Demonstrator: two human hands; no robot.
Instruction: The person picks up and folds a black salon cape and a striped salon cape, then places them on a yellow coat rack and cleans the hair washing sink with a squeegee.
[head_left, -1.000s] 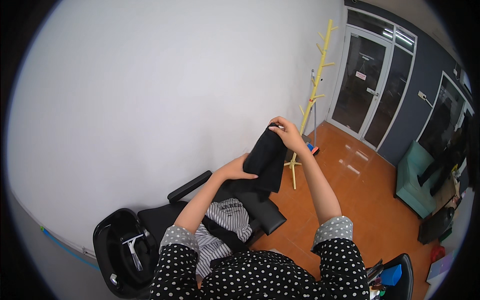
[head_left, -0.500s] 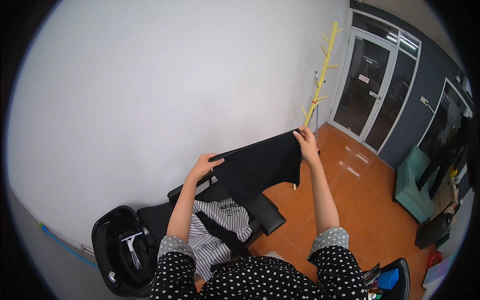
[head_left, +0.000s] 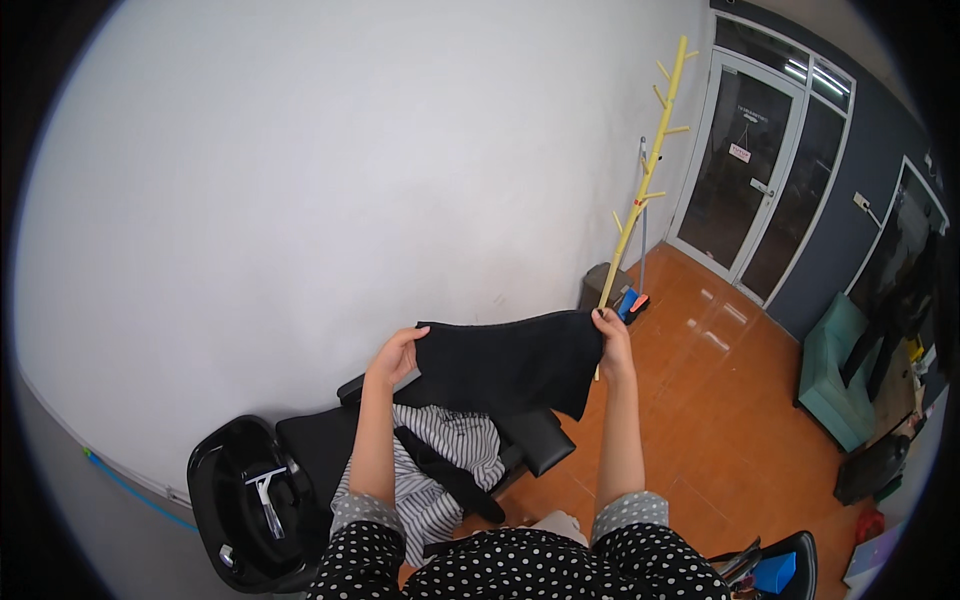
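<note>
Clearly, the black, roughly rectangular fabric cloth (head_left: pixel 508 368) hangs in the air, stretched between the left hand (head_left: pixel 396 356), pinching its upper left corner, and the right hand (head_left: pixel 614 345), pinching its upper right one. Should either slim pinch slacken, that corner could drop and crumple the cloth onto the white-and-dark striped fabric (head_left: pixel 475 430) on the black padded chair (head_left: pixel 540 442); let go farther right, it might land on the glossy orange floor (head_left: pixel 690 430).
</note>
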